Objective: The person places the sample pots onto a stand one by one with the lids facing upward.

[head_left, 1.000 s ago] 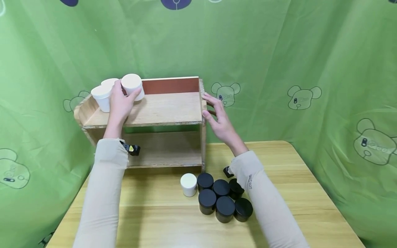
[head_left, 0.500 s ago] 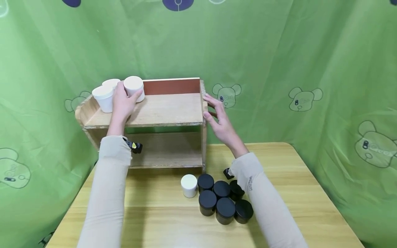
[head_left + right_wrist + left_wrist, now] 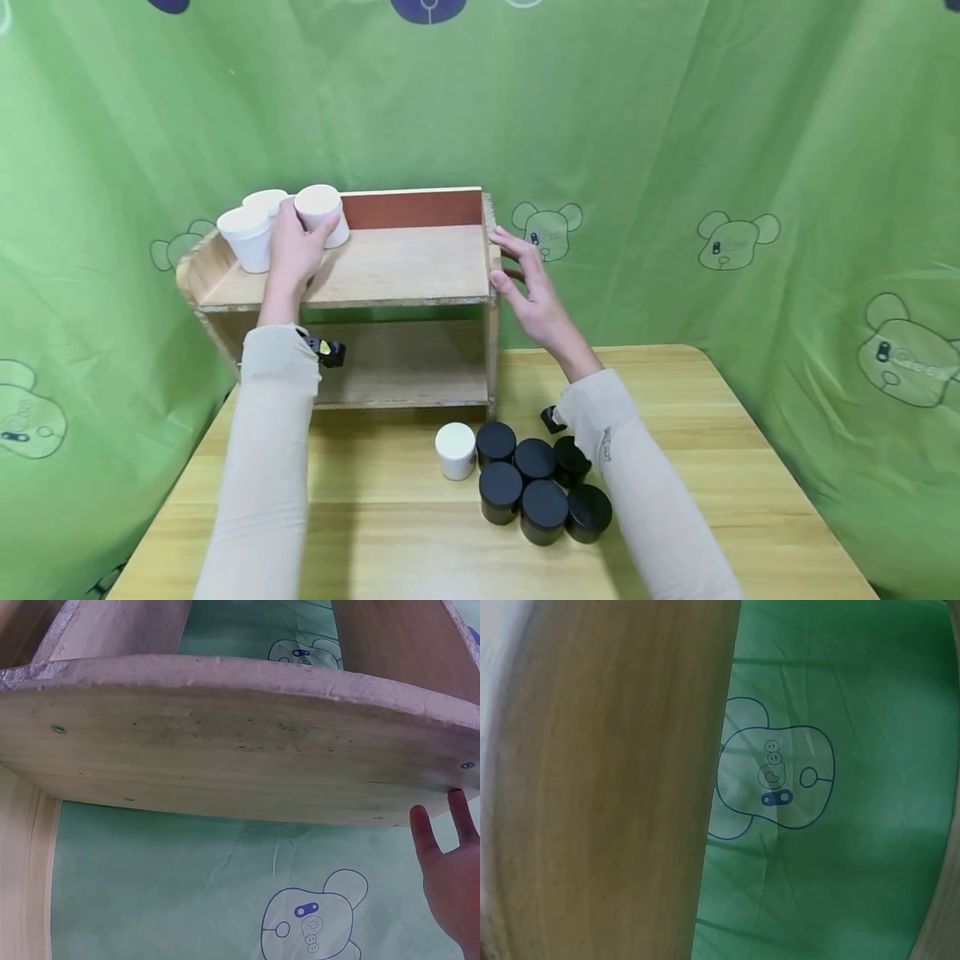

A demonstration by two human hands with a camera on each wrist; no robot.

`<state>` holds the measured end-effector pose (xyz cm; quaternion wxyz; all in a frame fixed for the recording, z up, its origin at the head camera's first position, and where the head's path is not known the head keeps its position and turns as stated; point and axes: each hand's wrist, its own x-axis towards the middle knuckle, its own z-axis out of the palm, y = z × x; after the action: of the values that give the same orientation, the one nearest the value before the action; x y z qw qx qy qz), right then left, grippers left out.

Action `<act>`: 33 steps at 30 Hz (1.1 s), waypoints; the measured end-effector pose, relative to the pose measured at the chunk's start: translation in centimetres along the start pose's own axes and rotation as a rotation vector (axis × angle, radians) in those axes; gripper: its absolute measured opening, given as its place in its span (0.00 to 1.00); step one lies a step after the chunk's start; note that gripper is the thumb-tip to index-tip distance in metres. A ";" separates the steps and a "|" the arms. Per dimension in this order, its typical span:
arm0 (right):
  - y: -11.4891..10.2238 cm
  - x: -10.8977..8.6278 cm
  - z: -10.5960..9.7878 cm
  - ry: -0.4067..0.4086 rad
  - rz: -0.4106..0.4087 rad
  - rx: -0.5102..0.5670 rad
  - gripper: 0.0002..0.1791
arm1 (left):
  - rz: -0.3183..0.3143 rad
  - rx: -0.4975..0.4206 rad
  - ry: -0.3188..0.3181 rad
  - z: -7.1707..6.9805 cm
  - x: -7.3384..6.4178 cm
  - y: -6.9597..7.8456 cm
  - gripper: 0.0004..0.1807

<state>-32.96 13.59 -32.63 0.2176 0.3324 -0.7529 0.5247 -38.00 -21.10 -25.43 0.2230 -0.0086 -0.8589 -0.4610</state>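
At the left of the top board of a two-tier wooden shelf (image 3: 412, 262), my left hand (image 3: 292, 250) holds a white lidded jar (image 3: 319, 200) between thumb and fingers. The jar stands upright on the board. Left of that hand are two more white jars, one in front (image 3: 247, 240) and one behind (image 3: 264, 199), the latter partly hidden. My right hand (image 3: 534, 292) rests its fingertips against the shelf's right side panel (image 3: 247, 742), fingers extended. In the left wrist view only the shelf boards and the curtain show, and the left hand is out of sight.
Below the shelf, a single white jar (image 3: 455, 451) stands on the wooden table (image 3: 390, 542). Right beside it is a cluster of several black lidded jars (image 3: 544, 510), near the right sleeve. A green curtain (image 3: 615, 125) with bear prints surrounds the table.
My left forearm has shifted slightly to the right, while the hand stays on the same white jar. My right hand keeps its place at the side panel.
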 end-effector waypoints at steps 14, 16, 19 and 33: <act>0.1 0.4 0.3 -0.005 -0.010 0.006 0.29 | -0.021 0.057 0.039 -0.3 0.0 -0.1 0.39; 0.1 0.4 0.3 -0.005 -0.008 0.009 0.29 | -0.024 0.076 0.036 -0.2 0.1 -0.1 0.39; 0.1 0.5 0.3 -0.001 -0.007 0.017 0.29 | -0.023 0.109 0.028 -0.1 0.2 0.1 0.39; 0.2 0.4 0.3 -0.002 -0.005 0.014 0.29 | -0.034 0.145 0.010 -0.1 0.2 0.0 0.39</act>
<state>-33.36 13.30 -32.63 0.2160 0.3362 -0.7486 0.5291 -38.12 -21.24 -25.33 0.2195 0.0247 -0.8889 -0.4013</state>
